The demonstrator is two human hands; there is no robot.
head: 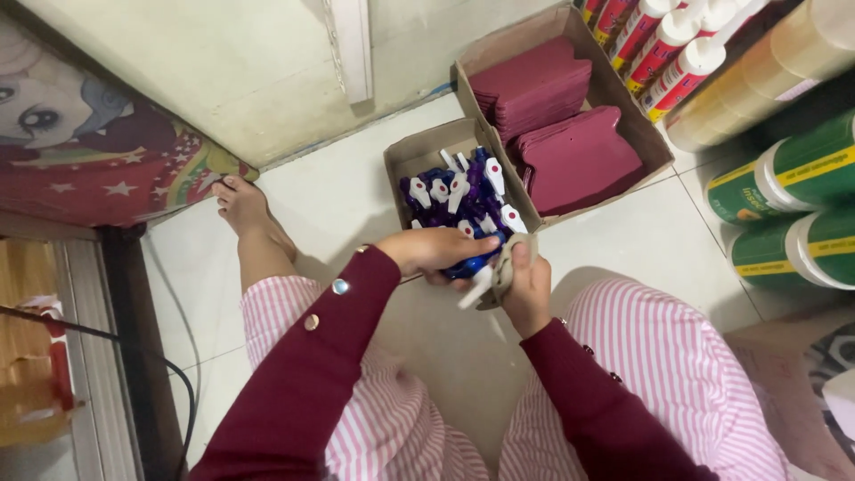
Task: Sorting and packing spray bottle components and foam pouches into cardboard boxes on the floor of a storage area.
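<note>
Since the blue and white plastic piece (469, 265) looks light, stiff and smooth, both hands' fingers (443, 252) pinch it over the small box (419, 153).

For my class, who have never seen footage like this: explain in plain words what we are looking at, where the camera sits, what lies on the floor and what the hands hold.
There is no machine here, only a person sitting on a tiled floor. The single picture comes from a camera worn on the person's head, looking down at their own arms and striped trousers. The left hand reaches into a small cardboard box full of blue and white plastic pieces and grips a blue one. The right hand holds a pale, slim part beside it; what it is cannot be told. Behind lies a larger cardboard box with stacks of dark red cards. At the right are white and red tubes and green cans.
</note>
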